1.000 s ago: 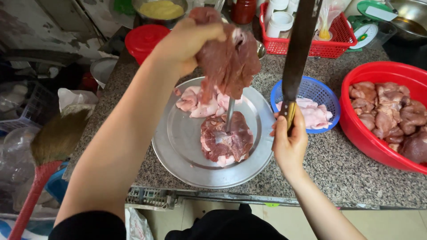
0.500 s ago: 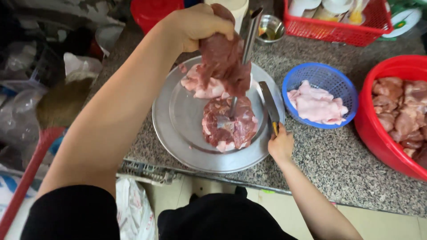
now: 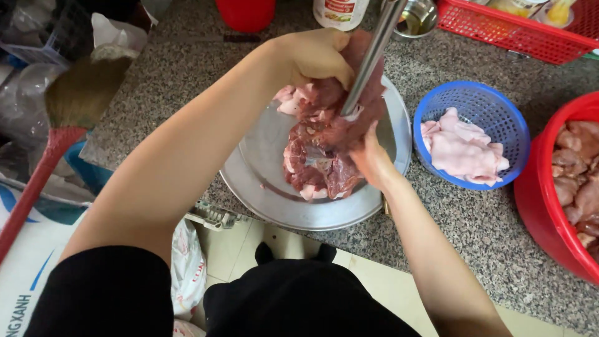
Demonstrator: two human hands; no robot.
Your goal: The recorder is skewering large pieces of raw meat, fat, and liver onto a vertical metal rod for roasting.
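My left hand is raised above a round steel plate and grips the top of a hanging piece of raw red meat. A shiny metal rod slants down from the top edge into that meat. My right hand has its fingers on the lower part of the hanging piece; the fingertips are hidden in it. More raw meat lies on the plate just below.
A blue basket with pale meat pieces stands right of the plate. A red basin of meat is at the far right. A red crate, a small steel bowl and a jar stand behind. A broom leans at the left, off the granite counter.
My right hand lowered the long knife to the plate's right edge, let it go, and moved up to the hanging meat. The camera has come closer.
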